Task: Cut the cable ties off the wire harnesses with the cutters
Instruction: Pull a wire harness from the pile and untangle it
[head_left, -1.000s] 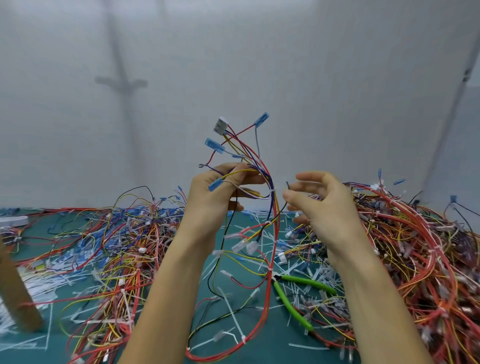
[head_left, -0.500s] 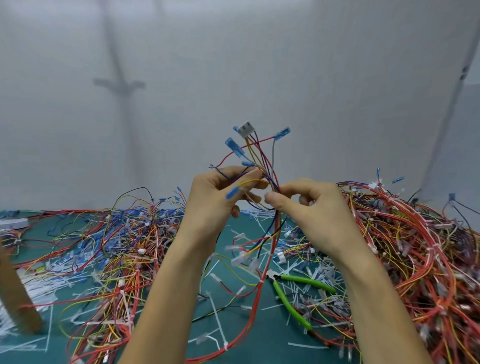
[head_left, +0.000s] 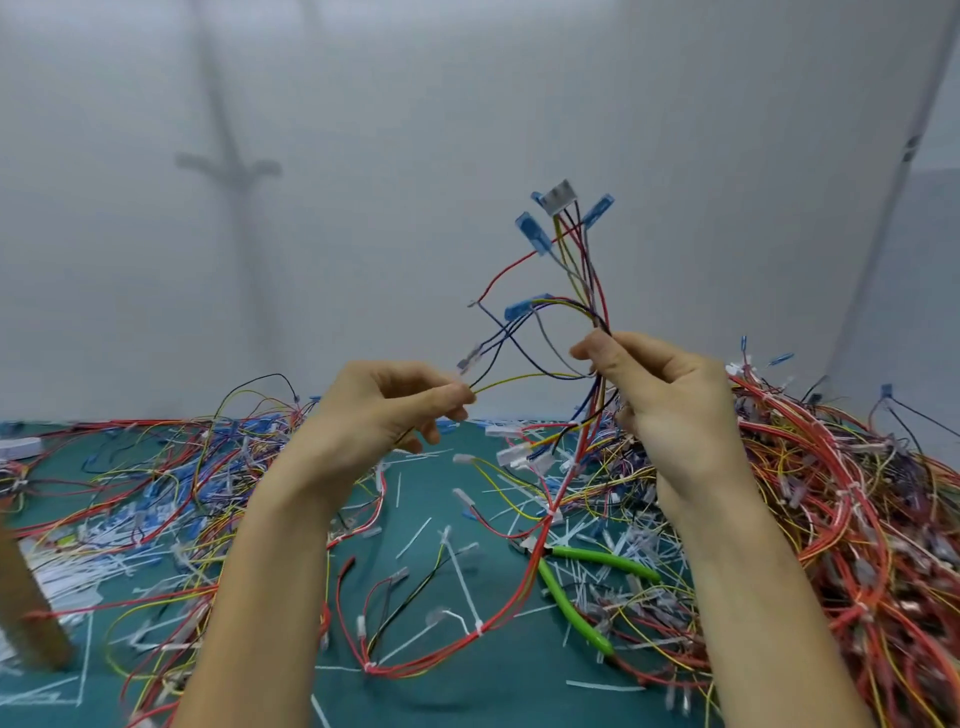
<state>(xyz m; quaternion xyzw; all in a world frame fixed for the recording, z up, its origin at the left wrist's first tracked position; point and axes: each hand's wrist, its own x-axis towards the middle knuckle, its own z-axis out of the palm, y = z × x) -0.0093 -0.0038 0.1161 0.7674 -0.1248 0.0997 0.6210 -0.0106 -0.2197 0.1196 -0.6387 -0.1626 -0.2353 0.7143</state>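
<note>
- Step in hand: the person is sorting out one wire harness (head_left: 584, 280) in the air and is not cutting yet. It is being held up above and behind the cutters (head_left: 608, 558), with its long red loop trailing down onto the desk (head_left: 457, 696) left of the cutters.
- The right hand (head_left: 670, 400) is gripping the harness bundle almost straight above the cutters, fingers (head_left: 592, 351) clenched round the wires.
- The left hand (head_left: 384, 415) is up and left of the cutters, pinching the end of a yellow wire (head_left: 519, 378) between thumb and fingers (head_left: 449, 397) and drawing it sideways off the bundle (untangling, I'm guessing).
- The cutters are lying on the desk with nobody holding them, green handles pointing to the near right.
- White cable ties (head_left: 479, 630) are sitting on the red loop, left of the cutters and nearer the camera. These are looking like the ones to cut.
- Next move, my judgement: one hand is going to have to let go and pick up the cutters while the other is presenting a tie clear of the wires.
- Around: a big harness pile (head_left: 857, 519) is lying right of the cutters, a loose wire heap (head_left: 156, 467) far left of them, and cut tie scraps (head_left: 415, 538) all about.
- In the way: the red loop is crossing right at the cutters' head and scraps are crowding the handles, so the pickup is risking a snag.
</note>
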